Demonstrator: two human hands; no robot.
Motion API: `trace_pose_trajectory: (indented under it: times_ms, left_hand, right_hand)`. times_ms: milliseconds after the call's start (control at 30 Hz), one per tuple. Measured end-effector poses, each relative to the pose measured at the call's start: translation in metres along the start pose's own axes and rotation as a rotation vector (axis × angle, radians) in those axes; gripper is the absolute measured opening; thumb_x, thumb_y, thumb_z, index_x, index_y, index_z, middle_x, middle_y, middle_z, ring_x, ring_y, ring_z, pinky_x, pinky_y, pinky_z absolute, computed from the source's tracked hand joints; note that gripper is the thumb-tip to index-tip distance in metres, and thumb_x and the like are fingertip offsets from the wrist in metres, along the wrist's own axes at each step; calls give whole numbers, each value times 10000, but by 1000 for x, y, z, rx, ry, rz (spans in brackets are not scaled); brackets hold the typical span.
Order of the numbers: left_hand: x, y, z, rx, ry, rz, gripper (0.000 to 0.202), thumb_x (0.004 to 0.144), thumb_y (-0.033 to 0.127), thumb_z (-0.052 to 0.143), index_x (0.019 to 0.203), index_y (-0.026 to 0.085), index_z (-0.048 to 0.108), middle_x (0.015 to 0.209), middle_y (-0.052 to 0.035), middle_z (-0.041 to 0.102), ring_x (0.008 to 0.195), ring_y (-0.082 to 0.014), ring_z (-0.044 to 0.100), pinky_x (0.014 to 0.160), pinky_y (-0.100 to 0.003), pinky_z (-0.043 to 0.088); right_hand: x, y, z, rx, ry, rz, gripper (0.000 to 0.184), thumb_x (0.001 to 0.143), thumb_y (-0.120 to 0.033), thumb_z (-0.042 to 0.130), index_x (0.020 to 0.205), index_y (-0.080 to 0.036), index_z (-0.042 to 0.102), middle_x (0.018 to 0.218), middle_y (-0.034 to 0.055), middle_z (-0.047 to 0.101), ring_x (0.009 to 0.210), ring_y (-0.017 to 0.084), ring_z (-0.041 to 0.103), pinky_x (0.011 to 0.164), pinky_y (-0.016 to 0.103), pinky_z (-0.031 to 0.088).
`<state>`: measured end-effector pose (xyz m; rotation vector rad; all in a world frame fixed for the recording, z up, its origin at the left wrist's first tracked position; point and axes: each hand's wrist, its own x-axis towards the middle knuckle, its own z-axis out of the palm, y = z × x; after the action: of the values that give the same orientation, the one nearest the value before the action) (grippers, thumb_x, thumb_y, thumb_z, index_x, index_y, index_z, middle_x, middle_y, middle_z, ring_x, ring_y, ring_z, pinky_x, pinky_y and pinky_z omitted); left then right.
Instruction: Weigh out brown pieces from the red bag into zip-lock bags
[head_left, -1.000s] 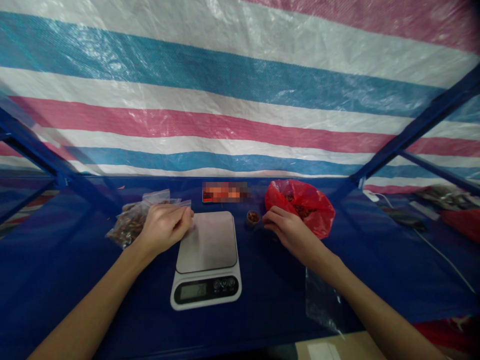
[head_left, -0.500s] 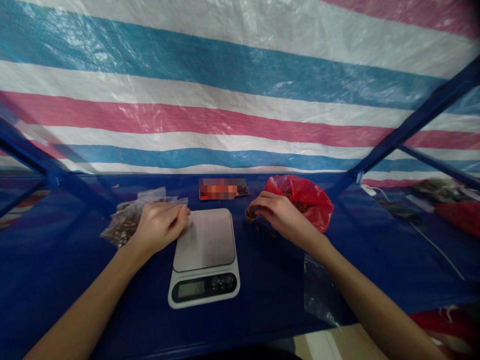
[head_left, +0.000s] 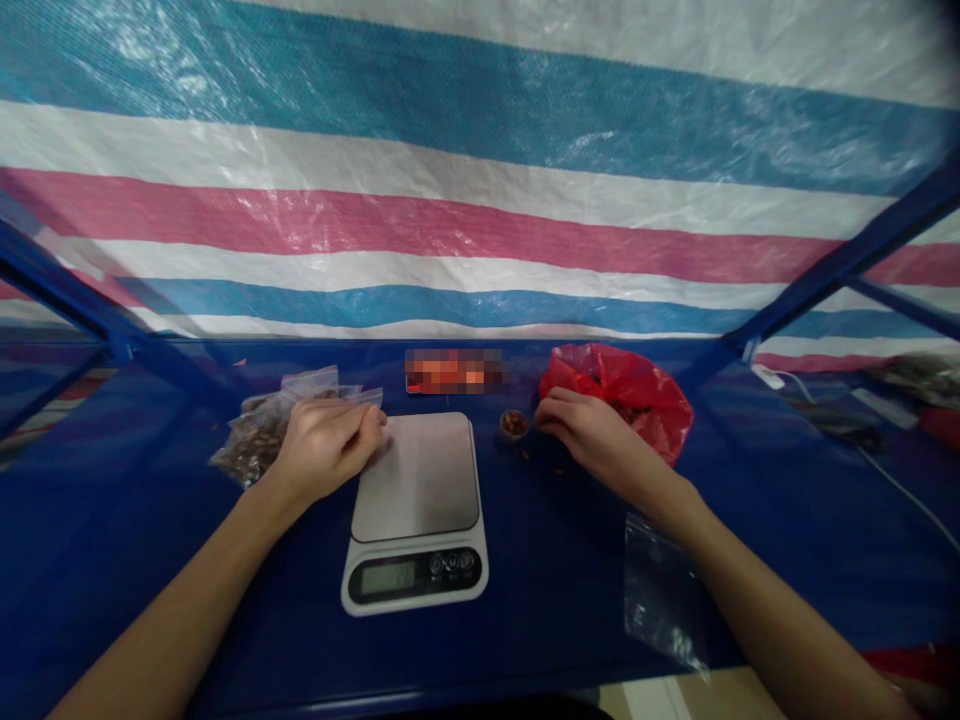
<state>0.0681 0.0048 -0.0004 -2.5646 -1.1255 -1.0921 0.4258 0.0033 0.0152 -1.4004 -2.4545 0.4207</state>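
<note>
My left hand (head_left: 328,447) is closed and rests by the upper left edge of a white kitchen scale (head_left: 416,480). Whatever its fingers may hold is hidden. Behind and left of that hand lie clear zip bags (head_left: 259,440) filled with small brown pieces. My right hand (head_left: 592,430) has its fingers curled together just right of a small cup (head_left: 514,427) heaped with brown pieces. Its fingertips hide anything between them. A red plastic bag (head_left: 664,410) with more brown pieces inside stands open behind the right hand.
A flat clear zip bag (head_left: 664,595) lies near the front edge, by my right forearm. A blurred-out phone-like object (head_left: 454,372) lies behind the scale. A few loose crumbs lie by the cup. Blue frame bars (head_left: 817,285) rise at both sides, and a white cable runs at right.
My right hand has moved off the cup to the right, so the cup's contents now show. My left hand stays at the scale's edge. The view has shifted slightly.
</note>
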Motion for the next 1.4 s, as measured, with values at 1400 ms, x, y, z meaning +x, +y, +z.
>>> trace_pose_trajectory:
  times_ms: [1400]
  left_hand:
    - [4,2,-5,25,-13,84,339,994,205,505,678,200,629,550,0,637,485,-129,611,551,-253,530]
  right_hand:
    - [-8,-31,21,302,328,-115,137,1022,-164,600,1051,-225,720,987,50,713,879,177,707,802,295,580]
